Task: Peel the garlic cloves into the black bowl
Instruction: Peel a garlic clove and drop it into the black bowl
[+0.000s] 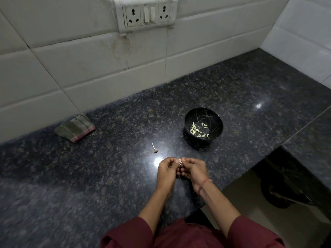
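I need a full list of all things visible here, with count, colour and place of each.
Black bowl: one, black with pale veins, on the counter right of centre.
Peeled cloves: more than ten, pale yellow, inside the bowl.
Garlic stalk: one, pale, on the counter left of the bowl.
Folded cloth: one, green and pink, by the wall at left.
Socket panel: one, white, on the tiled wall.
Counter: one, dark speckled stone.
Garlic clove: one, pale, pinched between both hands.
Left hand, right hand: two, above the counter's near part; maroon sleeves.
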